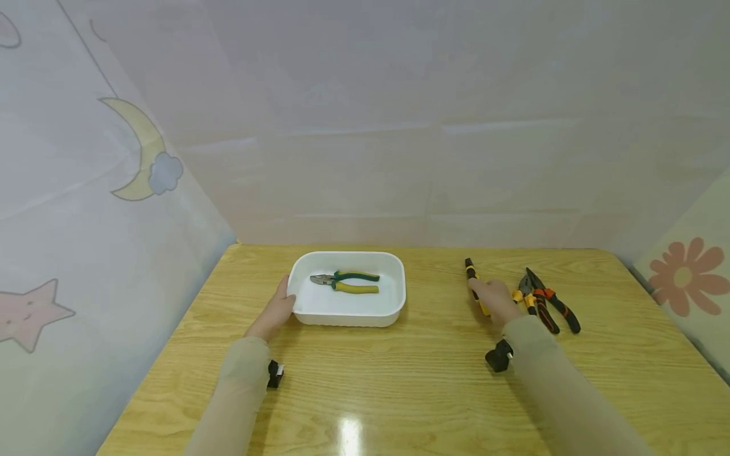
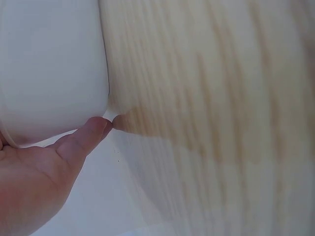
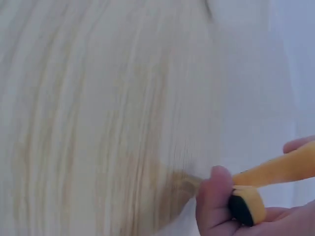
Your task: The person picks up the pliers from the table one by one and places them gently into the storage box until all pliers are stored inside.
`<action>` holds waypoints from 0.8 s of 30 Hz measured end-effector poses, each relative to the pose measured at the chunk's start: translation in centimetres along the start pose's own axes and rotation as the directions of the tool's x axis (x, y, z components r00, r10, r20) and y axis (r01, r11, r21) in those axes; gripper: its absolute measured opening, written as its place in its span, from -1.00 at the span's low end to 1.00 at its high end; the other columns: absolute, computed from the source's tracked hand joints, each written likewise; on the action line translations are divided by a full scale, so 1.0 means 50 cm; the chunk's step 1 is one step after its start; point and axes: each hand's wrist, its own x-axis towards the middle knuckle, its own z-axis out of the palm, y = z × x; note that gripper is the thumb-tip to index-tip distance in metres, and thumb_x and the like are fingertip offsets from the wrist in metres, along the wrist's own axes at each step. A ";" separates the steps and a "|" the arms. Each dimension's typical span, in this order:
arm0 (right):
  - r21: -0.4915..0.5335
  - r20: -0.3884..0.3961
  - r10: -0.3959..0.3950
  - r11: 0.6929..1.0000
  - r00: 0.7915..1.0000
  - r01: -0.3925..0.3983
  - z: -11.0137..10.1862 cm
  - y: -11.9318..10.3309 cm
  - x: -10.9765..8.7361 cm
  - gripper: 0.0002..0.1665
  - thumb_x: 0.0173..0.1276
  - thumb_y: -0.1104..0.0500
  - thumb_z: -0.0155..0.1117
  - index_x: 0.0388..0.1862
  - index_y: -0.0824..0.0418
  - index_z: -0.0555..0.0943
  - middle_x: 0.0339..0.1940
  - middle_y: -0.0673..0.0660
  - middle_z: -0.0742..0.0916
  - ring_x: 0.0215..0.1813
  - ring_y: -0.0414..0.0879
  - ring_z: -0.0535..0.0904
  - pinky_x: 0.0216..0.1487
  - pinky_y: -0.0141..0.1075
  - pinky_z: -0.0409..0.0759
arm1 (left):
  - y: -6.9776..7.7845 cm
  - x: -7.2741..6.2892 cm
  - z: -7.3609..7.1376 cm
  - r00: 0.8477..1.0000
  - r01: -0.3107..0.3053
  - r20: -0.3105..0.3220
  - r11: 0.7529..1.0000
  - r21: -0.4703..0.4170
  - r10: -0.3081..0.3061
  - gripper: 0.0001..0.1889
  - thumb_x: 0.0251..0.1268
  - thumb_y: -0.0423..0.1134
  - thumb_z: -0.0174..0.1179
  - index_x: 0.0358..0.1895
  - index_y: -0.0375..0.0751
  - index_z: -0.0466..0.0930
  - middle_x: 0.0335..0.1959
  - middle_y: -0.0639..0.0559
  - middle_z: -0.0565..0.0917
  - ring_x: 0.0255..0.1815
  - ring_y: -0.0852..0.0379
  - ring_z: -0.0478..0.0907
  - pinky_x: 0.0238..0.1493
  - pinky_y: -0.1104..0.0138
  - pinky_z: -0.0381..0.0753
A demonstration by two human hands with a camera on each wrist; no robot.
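In the head view, a white plastic tray [image 1: 342, 320] stands left of centre on the table. Lying inside it are combination pliers [image 1: 355, 289] with green-and-yellow handles. My left hand [image 1: 277, 310] grips the tray's left end, thumb over the rim; in the left wrist view its fingers [image 2: 91, 132] lie along the tray's white wall [image 2: 54, 73]. Over to the right, my right hand [image 1: 495, 299] holds yellow-and-black-handled pliers [image 1: 471, 272]. The right wrist view has their yellow handle [image 3: 280, 168] in the fingers; the palm hides part of them.
Just right of my right hand lie yellow-and-black pliers [image 1: 525, 288], partly overlapped by long-nose pliers [image 1: 549, 304] with black-and-red handles. The wooden table [image 1: 365, 367] meets a pale covered wall [image 1: 365, 190] at its back edge.
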 end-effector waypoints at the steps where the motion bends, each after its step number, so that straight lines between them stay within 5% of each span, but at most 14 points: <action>1: 0.069 0.005 0.023 0.997 1.000 -0.023 -0.001 -0.002 -0.001 -0.46 0.45 0.00 -0.08 0.11 0.46 0.27 -0.12 0.25 0.37 -0.44 -0.11 0.32 -0.47 -0.30 0.45 | -0.001 0.001 0.000 1.000 0.004 -0.002 1.000 0.000 -0.004 -0.37 0.55 -0.38 -0.44 0.51 -0.33 -0.54 0.55 -0.29 -0.42 0.53 -0.23 -0.47 0.47 -0.07 -0.39; 5: 0.305 0.045 0.080 0.948 0.996 -0.090 -0.006 -0.006 -0.004 -0.33 0.49 0.00 -0.09 0.37 0.41 0.10 -0.11 0.24 0.43 -0.42 -0.12 0.48 -0.43 -0.36 0.58 | -0.003 0.004 -0.001 1.000 0.002 -0.006 1.000 -0.002 -0.002 -0.37 0.54 -0.39 -0.44 0.52 -0.32 -0.53 0.55 -0.28 -0.41 0.54 -0.22 -0.46 0.48 -0.06 -0.38; 10: 0.500 0.113 0.086 0.856 0.990 -0.132 -0.012 -0.009 -0.007 -0.34 0.52 0.01 -0.08 0.41 0.36 0.07 -0.30 0.17 0.55 -0.42 -0.12 0.52 -0.40 -0.37 0.58 | -0.004 0.004 0.000 1.000 0.001 -0.007 1.000 -0.007 -0.001 -0.37 0.54 -0.39 -0.44 0.52 -0.32 -0.52 0.55 -0.28 -0.40 0.54 -0.23 -0.46 0.48 -0.06 -0.37; 16: 0.615 0.221 0.064 0.766 0.973 -0.190 -0.018 -0.013 -0.022 -0.43 0.55 -0.02 -0.17 0.38 0.22 0.04 -0.18 0.18 0.50 -0.35 -0.11 0.46 -0.34 -0.37 0.54 | -0.005 0.004 0.000 1.000 0.009 -0.013 1.000 -0.010 -0.009 -0.38 0.54 -0.40 -0.44 0.53 -0.31 -0.49 0.56 -0.28 -0.39 0.54 -0.23 -0.44 0.47 -0.08 -0.36; 24: 0.736 0.278 0.050 0.630 0.959 -0.247 -0.023 -0.021 -0.034 -0.65 0.55 0.00 -0.18 0.10 0.21 0.17 -0.11 0.17 0.51 -0.26 -0.07 0.48 -0.24 -0.36 0.53 | -0.005 0.004 -0.001 1.000 0.006 -0.011 1.000 -0.004 -0.006 -0.38 0.55 -0.39 -0.44 0.53 -0.31 -0.49 0.56 -0.27 -0.39 0.54 -0.23 -0.45 0.47 -0.08 -0.36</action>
